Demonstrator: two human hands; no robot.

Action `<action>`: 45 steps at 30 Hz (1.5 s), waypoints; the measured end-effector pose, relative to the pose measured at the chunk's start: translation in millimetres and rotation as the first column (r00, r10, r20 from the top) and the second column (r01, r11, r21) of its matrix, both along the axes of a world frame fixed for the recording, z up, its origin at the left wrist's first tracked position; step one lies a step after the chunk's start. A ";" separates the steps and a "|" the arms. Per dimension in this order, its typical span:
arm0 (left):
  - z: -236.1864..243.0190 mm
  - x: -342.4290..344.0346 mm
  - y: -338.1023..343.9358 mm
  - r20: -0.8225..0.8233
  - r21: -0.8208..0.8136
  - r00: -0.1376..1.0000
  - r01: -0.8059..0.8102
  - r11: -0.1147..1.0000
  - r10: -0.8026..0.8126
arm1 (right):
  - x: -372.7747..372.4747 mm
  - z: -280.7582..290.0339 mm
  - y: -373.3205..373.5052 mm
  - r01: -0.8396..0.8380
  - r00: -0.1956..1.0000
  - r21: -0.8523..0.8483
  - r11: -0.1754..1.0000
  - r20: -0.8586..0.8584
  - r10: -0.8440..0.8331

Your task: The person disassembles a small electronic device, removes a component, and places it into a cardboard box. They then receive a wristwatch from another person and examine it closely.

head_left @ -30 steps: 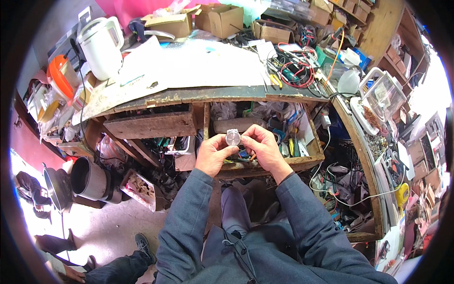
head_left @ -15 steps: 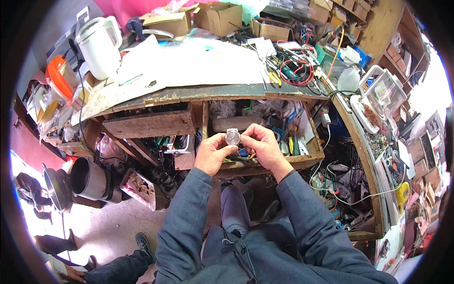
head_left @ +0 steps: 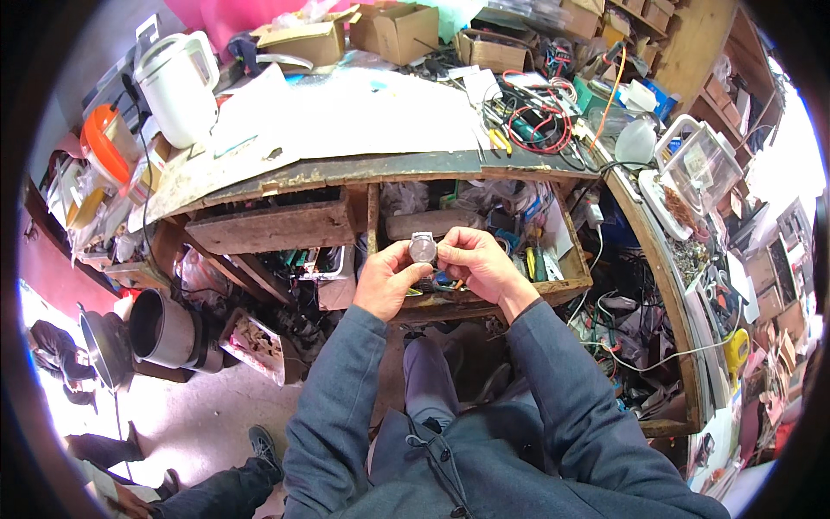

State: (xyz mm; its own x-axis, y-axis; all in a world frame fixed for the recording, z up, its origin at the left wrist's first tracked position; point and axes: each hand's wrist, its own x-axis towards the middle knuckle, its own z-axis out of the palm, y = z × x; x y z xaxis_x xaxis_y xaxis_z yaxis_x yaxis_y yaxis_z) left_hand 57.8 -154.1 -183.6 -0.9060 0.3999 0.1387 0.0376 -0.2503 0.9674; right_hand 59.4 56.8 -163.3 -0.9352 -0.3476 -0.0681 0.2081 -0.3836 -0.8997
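A silver wristwatch with a round dial [head_left: 423,250] is held up over the front of the pulled-out drawer. My left hand [head_left: 386,278] pinches the watch case at its left side, thumb below the dial. On its right edge the fingertips and thumb of my right hand [head_left: 477,263] are closed, at the side of the case. Part of the metal band hangs below the dial, behind my left thumb. Under both hands, the open wooden drawer [head_left: 566,287] holds screwdrivers, plastic bags and loose small parts.
On the bench a white sheet [head_left: 372,117] lies beside a white kettle [head_left: 177,91]. Tangled red and black cables [head_left: 540,130] and yellow-handled pliers [head_left: 499,141] are at the right. A metal pot [head_left: 164,329] stands at the lower left, near another person's leg [head_left: 225,484].
The watch and both hands have shifted very slightly left and up. My right hand has turned a little at the wrist, its fingers still at the case.
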 end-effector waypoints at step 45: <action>2.1 2.5 6.8 0.051 0.046 0.998 -0.023 0.999 0.021 | 9.0 -7.1 -22.0 0.374 0.892 0.384 0.844 -0.398 -0.214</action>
State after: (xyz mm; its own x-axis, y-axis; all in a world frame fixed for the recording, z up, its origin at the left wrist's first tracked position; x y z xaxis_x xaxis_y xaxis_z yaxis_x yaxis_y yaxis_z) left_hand 60.3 -147.3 -181.5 -0.9207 0.3742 0.1104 -0.0051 -0.2944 0.9557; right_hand 68.4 34.8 -170.4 -0.9815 -0.0597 0.1819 -0.1860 0.0736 -0.9798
